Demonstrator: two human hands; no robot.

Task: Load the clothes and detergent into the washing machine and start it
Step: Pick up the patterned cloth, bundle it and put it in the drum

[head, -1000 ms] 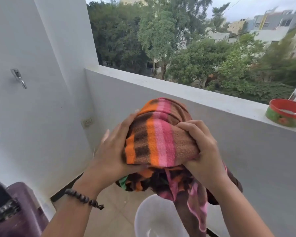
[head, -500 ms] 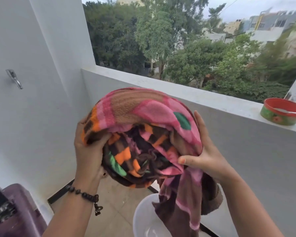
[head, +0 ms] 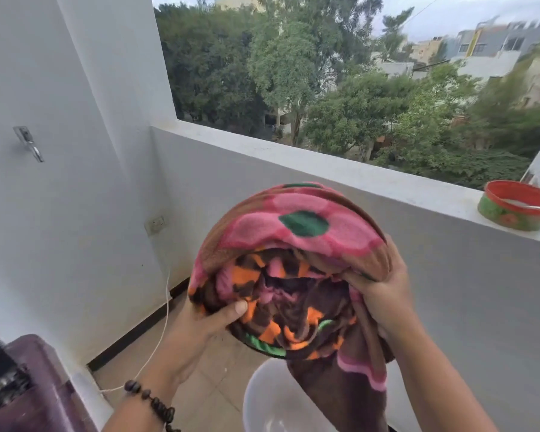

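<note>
A person on a balcony holds a bundled fleece blanket (head: 293, 269) up at chest height, both hands closed on it. The fabric is thick and fuzzy, patterned in pink, brown, orange and green, rolled into a rounded dome with its crumpled folds facing the camera; one loose end hangs down on the right. The left hand (head: 200, 332) grips the lower left edge, thumb pressed over the cloth; the right hand (head: 384, 294) clutches the right side, fingers buried in the folds. A dark beaded bracelet (head: 152, 403) circles the left wrist. Below the bundle sits a smooth white plastic tub (head: 272, 403), partly covered by the hanging end. Beige tiles floor the balcony, enclosed by plain white walls and a parapet (head: 325, 157), where a red-rimmed round tin (head: 518, 210) rests. A glossy purple appliance (head: 35, 397), cut off at lower left, cannot be identified with certainty. Trees and buildings fill the background.
</note>
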